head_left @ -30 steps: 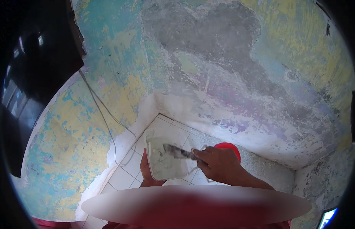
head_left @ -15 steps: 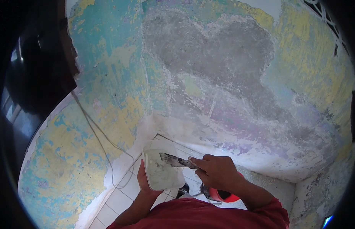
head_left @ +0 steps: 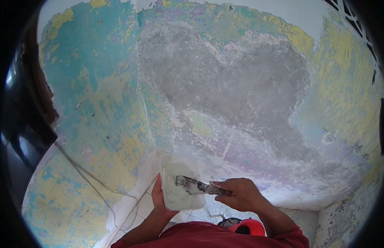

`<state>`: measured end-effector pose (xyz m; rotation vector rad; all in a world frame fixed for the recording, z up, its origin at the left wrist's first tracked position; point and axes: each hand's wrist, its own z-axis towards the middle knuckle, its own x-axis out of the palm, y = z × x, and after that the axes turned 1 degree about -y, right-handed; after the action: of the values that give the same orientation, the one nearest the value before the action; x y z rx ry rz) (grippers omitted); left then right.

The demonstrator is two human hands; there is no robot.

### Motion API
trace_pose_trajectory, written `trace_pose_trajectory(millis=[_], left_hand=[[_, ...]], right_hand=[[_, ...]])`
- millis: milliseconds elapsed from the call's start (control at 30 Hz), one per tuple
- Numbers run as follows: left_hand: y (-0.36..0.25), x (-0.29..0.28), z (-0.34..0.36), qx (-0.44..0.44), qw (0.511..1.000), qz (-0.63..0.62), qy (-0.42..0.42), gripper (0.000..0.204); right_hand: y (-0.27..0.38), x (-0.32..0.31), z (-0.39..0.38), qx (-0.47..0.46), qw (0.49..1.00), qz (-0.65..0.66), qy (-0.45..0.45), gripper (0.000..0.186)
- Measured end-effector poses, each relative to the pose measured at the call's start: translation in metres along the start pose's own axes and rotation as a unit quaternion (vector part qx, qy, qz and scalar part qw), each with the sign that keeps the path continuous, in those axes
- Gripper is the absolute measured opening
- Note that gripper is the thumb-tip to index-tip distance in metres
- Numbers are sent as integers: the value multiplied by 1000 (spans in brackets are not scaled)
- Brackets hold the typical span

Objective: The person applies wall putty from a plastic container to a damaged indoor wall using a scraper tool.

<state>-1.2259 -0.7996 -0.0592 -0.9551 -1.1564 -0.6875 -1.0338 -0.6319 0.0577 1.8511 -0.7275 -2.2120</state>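
Note:
My left hand [head_left: 159, 199] is closed round the near left side of a translucent rectangular plastic tub [head_left: 163, 188], which has a pale greenish-white coating or mix inside. My right hand [head_left: 240, 194] grips the stained handle of a flat paintbrush [head_left: 191, 184]. The brush's dark, streaked end points left over the tub's opening. From this angle I cannot tell whether it touches the mix. Ahead of both hands rises a wall [head_left: 225, 78] with a large grey bare patch and worn turquoise, yellow and purple paint around it.
A red bucket [head_left: 254, 226] stands on the floor below my right forearm, with a dark object beside it. A grey cable [head_left: 90, 177] hangs in a loop down the left wall. At far left is a dark glossy panel [head_left: 26, 140]. Pale floor tiles [head_left: 145, 204] meet the wall's foot.
The view has tilted up and shifted, so more of the upper wall shows. The brush stays over the tub, with its end slightly turned. Both hands keep their hold.

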Motion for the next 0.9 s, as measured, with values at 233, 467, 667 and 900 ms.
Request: trace_pose_trajectory(millis=[233, 467, 667, 900], left_hand=[[-34, 12, 85, -67, 992, -72, 82, 66], [-96, 44, 190, -120, 982, -85, 115, 58], [-124, 57, 252, -145, 981, -50, 122, 54], [-122, 61, 277, -131, 981, -47, 134, 52]], right_hand=[[-44, -3, 49, 168, 926, 336, -41, 54], [-33, -37, 126, 207, 856, 438, -179, 32], [-34, -50, 174, 199, 834, 450, -250, 21], [-45, -57, 192, 153, 815, 500, -250, 27]])
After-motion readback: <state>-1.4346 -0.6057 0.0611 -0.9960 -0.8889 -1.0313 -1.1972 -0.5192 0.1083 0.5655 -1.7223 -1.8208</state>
